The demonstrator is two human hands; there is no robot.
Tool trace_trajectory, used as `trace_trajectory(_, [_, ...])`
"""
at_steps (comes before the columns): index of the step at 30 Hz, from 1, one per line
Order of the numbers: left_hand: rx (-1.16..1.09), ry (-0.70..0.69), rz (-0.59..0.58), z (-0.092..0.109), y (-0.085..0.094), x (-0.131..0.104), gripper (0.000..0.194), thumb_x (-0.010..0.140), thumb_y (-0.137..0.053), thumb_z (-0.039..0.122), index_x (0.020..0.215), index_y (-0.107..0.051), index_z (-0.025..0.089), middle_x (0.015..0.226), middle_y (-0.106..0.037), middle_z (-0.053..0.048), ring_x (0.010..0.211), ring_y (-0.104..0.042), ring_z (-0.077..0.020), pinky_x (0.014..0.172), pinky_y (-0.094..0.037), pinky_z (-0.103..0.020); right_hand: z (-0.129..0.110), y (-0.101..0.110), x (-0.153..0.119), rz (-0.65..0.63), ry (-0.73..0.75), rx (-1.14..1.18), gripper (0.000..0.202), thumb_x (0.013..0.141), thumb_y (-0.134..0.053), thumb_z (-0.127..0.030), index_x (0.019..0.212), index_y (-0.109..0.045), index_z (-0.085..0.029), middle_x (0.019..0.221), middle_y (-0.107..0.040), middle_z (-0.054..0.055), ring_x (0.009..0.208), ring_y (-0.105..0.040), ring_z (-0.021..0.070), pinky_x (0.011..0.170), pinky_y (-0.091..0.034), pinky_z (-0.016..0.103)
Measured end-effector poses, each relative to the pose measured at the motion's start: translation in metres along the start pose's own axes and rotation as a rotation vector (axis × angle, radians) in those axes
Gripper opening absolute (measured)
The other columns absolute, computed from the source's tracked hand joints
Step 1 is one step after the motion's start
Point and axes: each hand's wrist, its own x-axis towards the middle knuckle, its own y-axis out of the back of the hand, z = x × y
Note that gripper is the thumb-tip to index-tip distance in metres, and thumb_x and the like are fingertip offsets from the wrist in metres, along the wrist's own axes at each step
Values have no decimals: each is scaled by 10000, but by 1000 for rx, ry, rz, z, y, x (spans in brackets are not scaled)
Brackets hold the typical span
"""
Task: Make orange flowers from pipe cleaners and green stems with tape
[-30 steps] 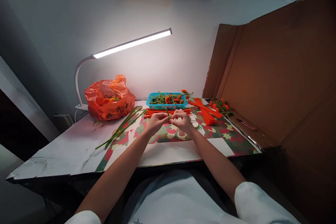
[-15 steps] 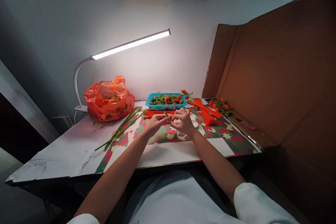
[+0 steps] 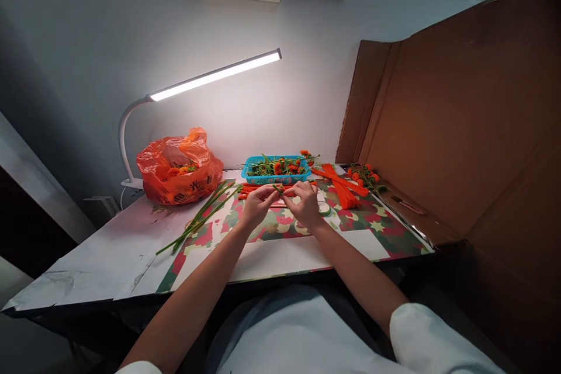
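Observation:
Over the middle of the table, my left hand and my right hand come together fingertip to fingertip. Both pinch a small, thin green stem-like piece, mostly hidden by the fingers. Behind the hands lies a bundle of straight orange sticks, partly covered by them. To the right of my right hand rests a roll of green tape. A crossed pile of fuzzy-looking orange strips is farther right.
A blue basket of orange flowers with green stems stands at the back. Left are an orange plastic bag, long green stems and a lit lamp. At right, more orange flowers lie before a cardboard wall.
My right hand has turned and lowered slightly, its fingers closing in on the green piece. My left fingers have shifted around it. The whole view has moved a little.

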Motion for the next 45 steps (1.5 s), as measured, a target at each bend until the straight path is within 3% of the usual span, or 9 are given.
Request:
trace_trajectory(6, [102, -101, 92, -1, -3, -1, 182, 725, -679, 355, 758, -693, 177, 998, -648, -90, 972, -601, -226, 824, -508, -343, -3, -15, 0, 45, -281, 301, 248, 761, -631, -444, 677, -633, -210, 717, -578, 34, 717, -482, 181, 689, -345, 325])
trace_trajectory(11, [242, -197, 121, 8, -7, -7, 122, 756, -655, 331, 768, -688, 214, 1051, -644, -86, 999, -591, -235, 825, -511, -356, 5, -28, 4, -171, -654, 811, 411, 654, -643, -597, 642, -585, -191, 587, -536, -9, 576, -450, 125, 589, -340, 278])
trace_trajectory(15, [269, -229, 149, 7, -8, -8, 107, 772, -637, 305, 789, -698, 219, 1058, -646, -84, 992, -600, -228, 799, -512, -330, 10, -27, 6, -320, -808, 881, 439, 639, -633, -619, 641, -576, -184, 559, -523, -22, 519, -419, 103, 539, -302, 262])
trace_trajectory(22, [-35, -3, 206, -4, -8, -2, 266, 671, -716, 399, 768, -693, 153, 814, -681, -54, 786, -633, -192, 759, -522, -328, 1, -7, 3, 11, -163, 170, 244, 797, -599, -442, 859, -691, -224, 807, -625, 31, 798, -517, 177, 747, -312, 318])
trace_trajectory(26, [-123, 134, 179, -4, -7, -2, 337, 592, -768, 422, 762, -701, 139, 740, -691, -37, 719, -633, -173, 761, -514, -324, 4, -2, 2, -52, 103, -243, 171, 880, -542, -319, 881, -706, -272, 828, -630, 23, 833, -476, 175, 776, -220, 347])
trace_trajectory(32, [-35, 124, 182, -8, -3, -1, 358, 599, -757, 439, 776, -708, 131, 762, -700, -55, 712, -637, -178, 717, -516, -312, 3, -7, 1, -107, 210, -386, 245, 924, -449, -323, 901, -679, -242, 841, -631, 45, 853, -445, 192, 775, -190, 369])
trace_trajectory(36, [131, -40, 246, -11, -6, -1, 284, 679, -697, 414, 767, -703, 144, 860, -697, -80, 785, -650, -198, 708, -534, -316, -5, -18, -2, -53, -7, -226, 202, 867, -512, -316, 784, -652, -197, 814, -620, 47, 846, -465, 189, 772, -220, 354])
trace_trajectory(40, [406, -307, 298, -6, -12, -4, 181, 793, -597, 321, 790, -692, 168, 951, -682, -93, 875, -647, -202, 688, -548, -311, -10, -28, 4, -52, -468, 322, 229, 808, -514, -363, 675, -577, -187, 707, -577, 19, 742, -474, 164, 691, -288, 300])
trace_trajectory(45, [592, -536, 202, 1, -11, -9, 168, 859, -517, 234, 869, -680, 194, 1038, -675, -86, 968, -635, -188, 803, -542, -336, -6, -18, 19, -420, -1074, 1014, 231, 739, -533, -263, 550, -424, -186, 510, -414, -52, 510, -348, 92, 579, -272, 258])
